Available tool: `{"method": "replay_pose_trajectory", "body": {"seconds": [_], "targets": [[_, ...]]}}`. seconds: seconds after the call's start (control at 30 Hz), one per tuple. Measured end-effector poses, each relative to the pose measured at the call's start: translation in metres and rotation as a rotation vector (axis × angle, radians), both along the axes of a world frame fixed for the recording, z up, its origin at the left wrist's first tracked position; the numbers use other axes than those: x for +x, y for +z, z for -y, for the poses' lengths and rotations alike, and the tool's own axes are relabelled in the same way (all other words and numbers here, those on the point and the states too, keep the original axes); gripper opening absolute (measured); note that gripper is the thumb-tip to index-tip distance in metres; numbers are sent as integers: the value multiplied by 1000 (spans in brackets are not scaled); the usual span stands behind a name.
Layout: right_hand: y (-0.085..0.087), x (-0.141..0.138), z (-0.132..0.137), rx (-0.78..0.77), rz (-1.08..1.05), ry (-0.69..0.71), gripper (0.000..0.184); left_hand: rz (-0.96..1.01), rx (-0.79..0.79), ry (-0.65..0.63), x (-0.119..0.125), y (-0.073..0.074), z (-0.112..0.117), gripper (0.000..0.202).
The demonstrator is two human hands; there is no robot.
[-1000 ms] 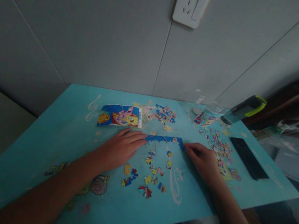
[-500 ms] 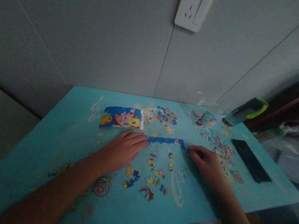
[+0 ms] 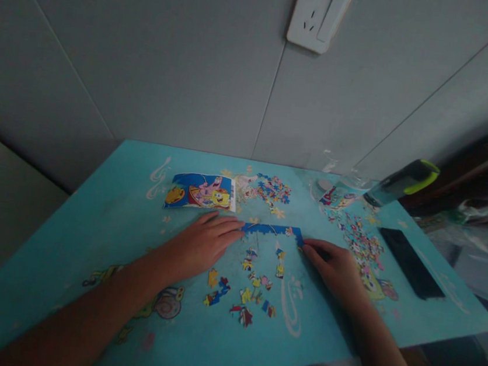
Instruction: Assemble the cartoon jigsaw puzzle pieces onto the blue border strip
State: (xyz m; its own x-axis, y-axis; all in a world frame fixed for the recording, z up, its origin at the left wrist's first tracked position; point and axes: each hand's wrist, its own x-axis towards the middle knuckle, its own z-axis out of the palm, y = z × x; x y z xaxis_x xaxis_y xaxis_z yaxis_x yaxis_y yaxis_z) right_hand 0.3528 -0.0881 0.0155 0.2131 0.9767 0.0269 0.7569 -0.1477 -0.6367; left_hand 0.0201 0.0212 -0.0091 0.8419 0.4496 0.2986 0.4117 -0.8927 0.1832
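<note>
A blue strip of joined jigsaw puzzle pieces [image 3: 267,229] lies on the table, its right end turning down at a corner. My left hand [image 3: 207,240] rests flat with fingers stretched out, the fingertips touching the strip's left end. At the other end, my right hand [image 3: 334,268] pinches a small blue puzzle piece [image 3: 300,244] against the corner; the fingers partly hide it. Below the strip lie several loose or partly joined pieces, among them a yellow and blue cluster [image 3: 217,291] and a red and brown one [image 3: 245,316].
Behind my left hand lies a printed cartoon picture packet [image 3: 201,193]. A heap of pieces [image 3: 275,189] sits beside it, another scatter [image 3: 363,240] at the right. A clear tub [image 3: 343,195], a dark bottle [image 3: 396,183] and a black phone [image 3: 411,264] stand or lie at right.
My right hand has moved slightly left, bringing its puzzle piece from just beside the strip's corner up against it. My left hand stays in place.
</note>
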Motion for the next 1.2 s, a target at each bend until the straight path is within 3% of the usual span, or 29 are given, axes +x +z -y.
{"method": "replay_pose_trajectory", "body": {"seconds": [0.3,0.5,0.77,1.2], "targets": [[-4,3,1,37,85,43,32,2,11,-1,0,0,0,45],[-4,4,1,90,159,170,25,-1,7,-5,0,-2,-1,47],[-7,3,4,113,202,191,24,22,17,-17,0,0,-1,45],[-3,-1,5,184,516,298,30,31,-13,-28,-2,-2,-3,45]]}}
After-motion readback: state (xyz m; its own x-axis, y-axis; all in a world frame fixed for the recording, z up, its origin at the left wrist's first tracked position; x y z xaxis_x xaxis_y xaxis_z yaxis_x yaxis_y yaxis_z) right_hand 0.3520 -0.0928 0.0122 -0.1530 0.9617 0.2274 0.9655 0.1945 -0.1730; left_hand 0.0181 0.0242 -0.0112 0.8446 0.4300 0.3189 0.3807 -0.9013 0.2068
